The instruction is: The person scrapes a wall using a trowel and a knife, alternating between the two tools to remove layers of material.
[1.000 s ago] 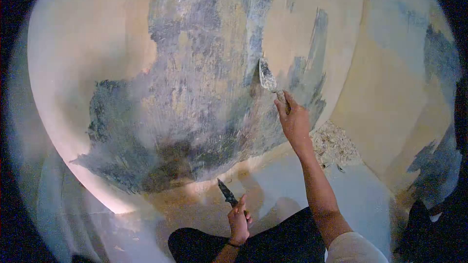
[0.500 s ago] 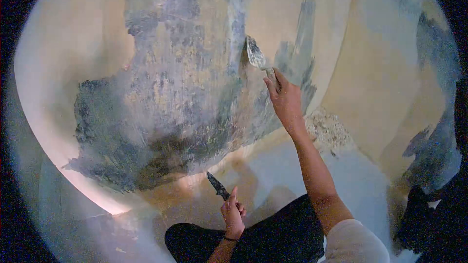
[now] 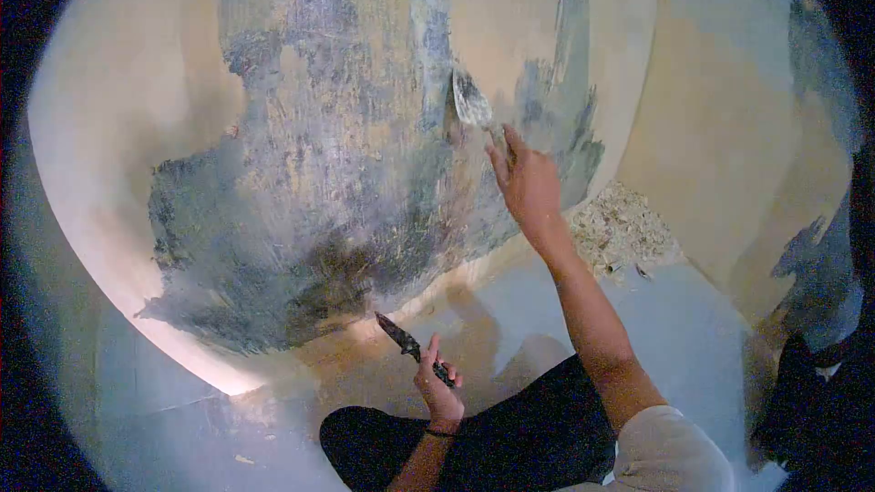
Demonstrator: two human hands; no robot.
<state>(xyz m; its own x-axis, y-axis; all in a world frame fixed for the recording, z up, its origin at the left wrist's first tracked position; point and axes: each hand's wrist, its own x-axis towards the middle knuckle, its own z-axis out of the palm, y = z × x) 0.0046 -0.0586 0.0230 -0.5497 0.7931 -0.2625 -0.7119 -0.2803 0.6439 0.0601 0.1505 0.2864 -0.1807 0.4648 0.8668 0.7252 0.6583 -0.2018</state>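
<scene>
My right hand [image 3: 530, 182] is closed round the handle of a trowel [image 3: 472, 102], whose pale, smeared blade lies against the wall [image 3: 346, 128]. That wall carries rough grey-green patches over a beige surface. Lower down, my left hand [image 3: 439, 387] holds a dark knife [image 3: 398, 335] by its handle, the blade pointing up and left near the wall's bottom edge. A dark band circles my left wrist.
A heap of pale flakes [image 3: 624, 230] lies at the foot of the wall, right of my right forearm. My bent leg [image 3: 519, 419] in dark cloth rests on the bluish floor [image 3: 629, 310]. Something dark stands at the far right.
The view has shifted slightly. The trowel blade is a little lower and further left, and the knife has moved slightly left with its blade tilted flatter.
</scene>
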